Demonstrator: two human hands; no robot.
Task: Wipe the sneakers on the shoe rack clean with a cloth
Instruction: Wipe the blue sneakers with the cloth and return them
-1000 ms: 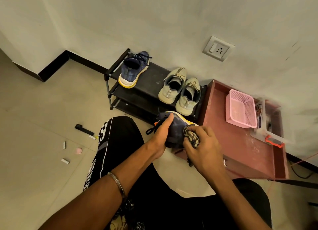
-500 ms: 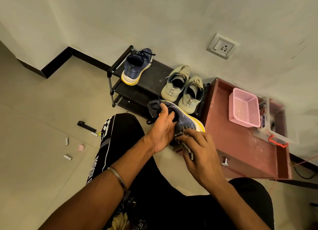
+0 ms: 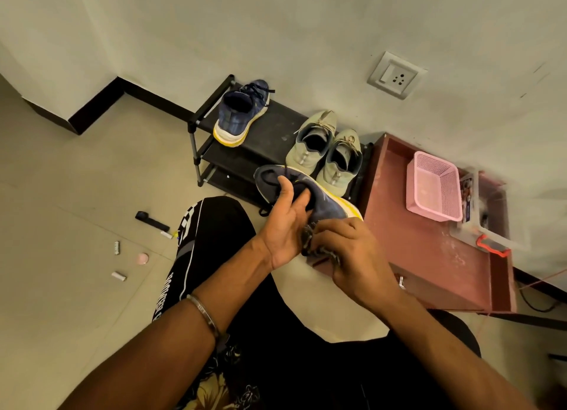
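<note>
Since a second ago the held sneaker (image 3: pixel 310 195) has turned so its opening faces up and left, and the left hand (image 3: pixel 283 222) has shifted from its top to its near side. That hand now holds the navy shoe with thumb at the collar and fingers curled along the upper. Just beside it, the right hand (image 3: pixel 346 253) pinches a dark patterned cloth (image 3: pixel 308 239) against the shoe's toe end, fingers bunched tight around the fabric. The shoe hangs above the floor (image 3: pixel 76 195), in front of the black rack (image 3: pixel 214 152), its yellow-edged sole turned toward the rack. On the rack's top shelf stand the matching navy sneaker (image 3: pixel 241 113) at the left, heel toward the camera, and a pale pair (image 3: pixel 325 150) at the right, side by side and touching. Right of the rack sits a reddish-brown cabinet (image 3: pixel 429 256) carrying a pink basket (image 3: pixel 434 185) and a clear box (image 3: pixel 491 222). A socket (image 3: pixel 395 75) is on the wall above. Small bits lie scattered on the floor at left, too small to tell apart.
</note>
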